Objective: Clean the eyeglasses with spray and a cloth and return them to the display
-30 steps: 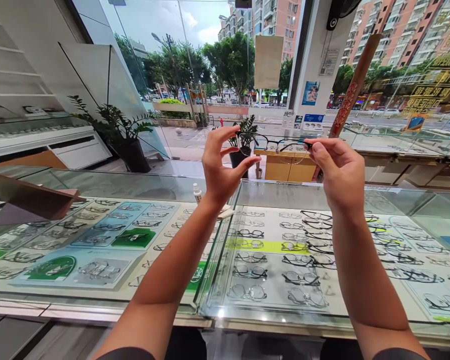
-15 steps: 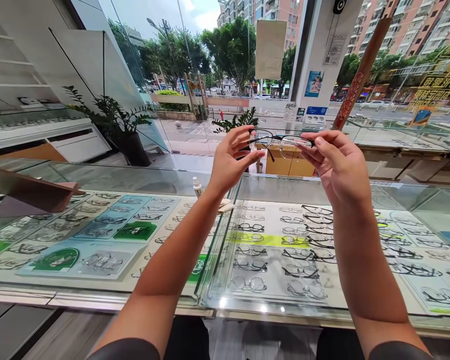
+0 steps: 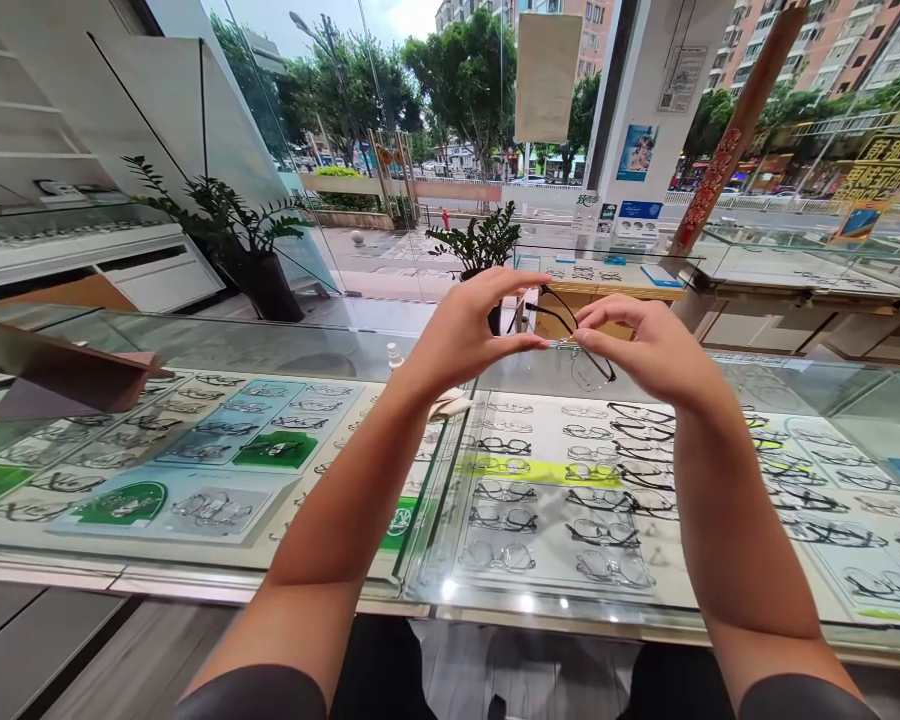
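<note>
A pair of eyeglasses [image 3: 556, 311] with thin black temples is held up above the glass counter, between both hands. The frame is tilted, with one clear round lens hanging low below my right fingers. My left hand [image 3: 466, 322] has its fingertips at the upper edge of the glasses and its thumb beneath, gripping them across a gap. With thumb and fingertips pinched together, my right hand [image 3: 645, 345] holds the frame near its middle. The fingers partly cover the frame, so the exact grip points are hidden.
Under the glass display counter [image 3: 544, 590] lie rows of eyeglasses [image 3: 596, 568]. A small white bottle [image 3: 394, 355] and a pale cloth [image 3: 450, 404] are beside my left forearm. A brown tilted panel [image 3: 67, 365] stands at left. Potted plants [image 3: 266, 285] are beyond the counter.
The eyeglasses have turned from nearly level to steeply tilted and come lower. My right hand has moved left and down, nearer my left hand. The view has tipped slightly downward.
</note>
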Demonstrator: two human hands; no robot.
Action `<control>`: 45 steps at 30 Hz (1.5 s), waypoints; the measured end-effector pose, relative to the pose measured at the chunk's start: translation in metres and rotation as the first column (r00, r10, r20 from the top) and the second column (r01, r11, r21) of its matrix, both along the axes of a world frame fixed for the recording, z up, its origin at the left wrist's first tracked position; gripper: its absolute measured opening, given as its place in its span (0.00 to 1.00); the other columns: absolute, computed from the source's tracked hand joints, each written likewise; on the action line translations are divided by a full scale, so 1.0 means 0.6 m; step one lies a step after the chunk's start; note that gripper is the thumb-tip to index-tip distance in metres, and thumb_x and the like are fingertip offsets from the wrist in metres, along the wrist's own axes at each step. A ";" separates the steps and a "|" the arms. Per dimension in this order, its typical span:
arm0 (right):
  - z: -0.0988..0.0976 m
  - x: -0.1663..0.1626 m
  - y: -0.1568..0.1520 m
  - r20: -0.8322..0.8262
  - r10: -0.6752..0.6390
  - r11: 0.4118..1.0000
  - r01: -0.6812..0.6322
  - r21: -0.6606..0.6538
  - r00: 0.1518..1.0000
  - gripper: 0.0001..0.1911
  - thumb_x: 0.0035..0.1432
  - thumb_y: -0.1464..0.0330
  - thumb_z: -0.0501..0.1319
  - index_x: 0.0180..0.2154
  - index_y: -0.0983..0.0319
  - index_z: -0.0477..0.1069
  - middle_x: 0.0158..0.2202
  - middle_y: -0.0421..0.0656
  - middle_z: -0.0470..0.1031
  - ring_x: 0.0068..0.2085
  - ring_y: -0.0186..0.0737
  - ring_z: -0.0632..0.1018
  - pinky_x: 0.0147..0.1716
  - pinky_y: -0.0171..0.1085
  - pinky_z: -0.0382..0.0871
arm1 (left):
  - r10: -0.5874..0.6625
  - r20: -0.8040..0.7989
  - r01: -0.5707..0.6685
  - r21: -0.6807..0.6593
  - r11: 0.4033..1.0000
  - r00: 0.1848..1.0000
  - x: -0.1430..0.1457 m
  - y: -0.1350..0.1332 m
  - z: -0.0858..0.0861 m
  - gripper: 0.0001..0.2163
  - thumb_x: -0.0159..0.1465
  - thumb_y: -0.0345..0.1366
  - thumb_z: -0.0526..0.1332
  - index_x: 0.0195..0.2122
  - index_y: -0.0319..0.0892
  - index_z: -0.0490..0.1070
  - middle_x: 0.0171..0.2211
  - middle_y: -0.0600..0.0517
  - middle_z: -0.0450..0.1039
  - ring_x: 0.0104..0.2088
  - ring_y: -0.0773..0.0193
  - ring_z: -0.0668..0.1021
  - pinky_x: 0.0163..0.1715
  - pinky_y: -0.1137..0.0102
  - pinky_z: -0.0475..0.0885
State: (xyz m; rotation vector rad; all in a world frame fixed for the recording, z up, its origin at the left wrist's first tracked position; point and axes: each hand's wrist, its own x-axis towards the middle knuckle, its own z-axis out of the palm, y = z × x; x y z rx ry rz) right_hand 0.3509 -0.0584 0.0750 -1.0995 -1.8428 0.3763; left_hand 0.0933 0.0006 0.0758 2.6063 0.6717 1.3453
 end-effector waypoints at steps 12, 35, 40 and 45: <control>-0.001 -0.004 0.022 -0.255 0.218 0.924 -0.284 -0.258 0.942 0.21 0.52 0.47 0.79 0.34 0.57 0.84 0.42 0.45 0.86 0.45 0.46 0.83 0.55 0.51 0.76 | -0.165 0.148 0.185 -0.136 0.973 0.975 0.001 0.028 -0.009 0.37 0.58 0.62 0.76 0.65 0.51 0.75 0.54 0.44 0.82 0.52 0.52 0.86 0.48 0.61 0.86; -0.113 0.047 0.008 -0.539 -0.261 0.964 0.193 -0.181 0.801 0.17 0.48 0.56 0.79 0.35 0.60 0.85 0.40 0.46 0.88 0.44 0.45 0.85 0.53 0.49 0.79 | 0.015 -0.016 -0.018 -0.190 0.982 1.000 0.017 -0.035 -0.001 0.14 0.70 0.48 0.65 0.35 0.44 0.83 0.32 0.49 0.83 0.32 0.61 0.80 0.35 0.64 0.75; -0.176 0.002 -0.020 -0.499 -0.350 0.935 0.325 -0.141 0.792 0.20 0.53 0.50 0.75 0.36 0.61 0.84 0.44 0.49 0.87 0.45 0.48 0.85 0.51 0.48 0.80 | -0.179 -0.136 0.089 -0.496 0.864 0.974 0.079 -0.015 -0.049 0.17 0.65 0.52 0.69 0.31 0.42 0.84 0.26 0.49 0.79 0.27 0.64 0.73 0.28 0.66 0.64; -0.197 -0.032 -0.040 -0.485 -0.398 0.905 0.419 -0.070 0.779 0.18 0.59 0.51 0.70 0.38 0.60 0.84 0.49 0.52 0.84 0.51 0.51 0.85 0.55 0.49 0.80 | -0.151 -0.086 0.071 -0.594 0.801 0.985 0.130 -0.008 -0.093 0.20 0.62 0.55 0.71 0.33 0.41 0.87 0.28 0.48 0.80 0.27 0.65 0.72 0.27 0.67 0.61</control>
